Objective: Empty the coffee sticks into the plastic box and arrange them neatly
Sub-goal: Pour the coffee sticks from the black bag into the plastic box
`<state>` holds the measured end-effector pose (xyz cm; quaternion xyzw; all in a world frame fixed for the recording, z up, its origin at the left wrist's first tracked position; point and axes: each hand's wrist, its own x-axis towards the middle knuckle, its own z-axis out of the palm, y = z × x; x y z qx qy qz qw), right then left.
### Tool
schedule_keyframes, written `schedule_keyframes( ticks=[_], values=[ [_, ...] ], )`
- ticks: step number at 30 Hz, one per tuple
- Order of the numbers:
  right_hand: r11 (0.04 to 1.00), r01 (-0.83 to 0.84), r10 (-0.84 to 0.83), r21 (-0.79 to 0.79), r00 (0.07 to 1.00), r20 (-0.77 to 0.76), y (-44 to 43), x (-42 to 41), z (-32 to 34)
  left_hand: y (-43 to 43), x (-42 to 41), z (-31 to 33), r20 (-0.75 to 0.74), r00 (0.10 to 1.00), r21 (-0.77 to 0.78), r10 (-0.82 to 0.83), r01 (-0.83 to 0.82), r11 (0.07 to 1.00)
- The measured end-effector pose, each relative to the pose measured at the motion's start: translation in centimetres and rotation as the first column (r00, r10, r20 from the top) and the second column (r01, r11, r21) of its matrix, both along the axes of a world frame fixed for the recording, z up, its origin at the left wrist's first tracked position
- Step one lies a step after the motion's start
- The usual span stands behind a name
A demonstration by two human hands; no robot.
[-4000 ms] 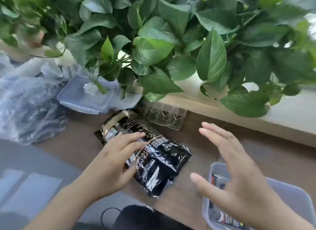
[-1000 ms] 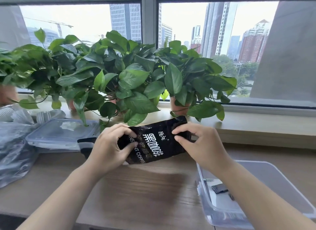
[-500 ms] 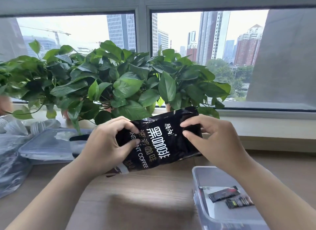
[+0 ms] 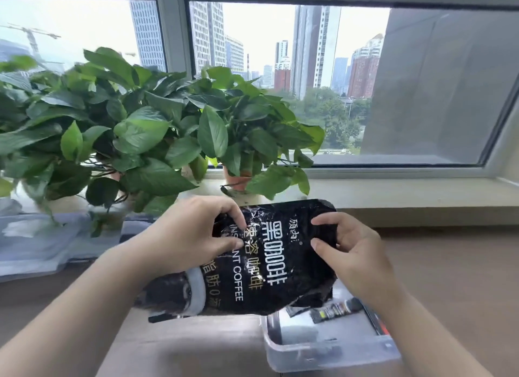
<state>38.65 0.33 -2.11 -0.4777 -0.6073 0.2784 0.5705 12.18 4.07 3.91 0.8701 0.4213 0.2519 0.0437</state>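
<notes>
A black instant coffee bag [image 4: 269,264] with white and gold lettering hangs in the air above the table, tilted with its lower right corner over the plastic box. My left hand [image 4: 191,236] grips its upper left part. My right hand [image 4: 351,253] pinches its right edge. The clear plastic box [image 4: 323,354] sits on the table at lower right, under the bag and my right forearm. Two or three dark coffee sticks [image 4: 334,310] lie inside it, just below the bag's corner. Whether the bag is torn open I cannot tell.
Leafy potted plants [image 4: 140,129] fill the windowsill behind the bag. A clear box lid [image 4: 42,244] lies at the left on the wooden table [image 4: 449,278]. A window with city buildings is beyond.
Both hands lifted the bag off the table, then carried it right and tipped it over the plastic box. My view rose from the table toward the window.
</notes>
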Motion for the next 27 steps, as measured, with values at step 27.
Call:
schedule_keyframes(
  ticks=[27],
  values=[
    [0.995, -0.075, 0.070, -0.072, 0.994, -0.079, 1.1, 1.2, -2.7, -0.2, -6.3, -12.2, 0.768, 0.498, -0.500, 0.403, 0.073, 0.863]
  ],
)
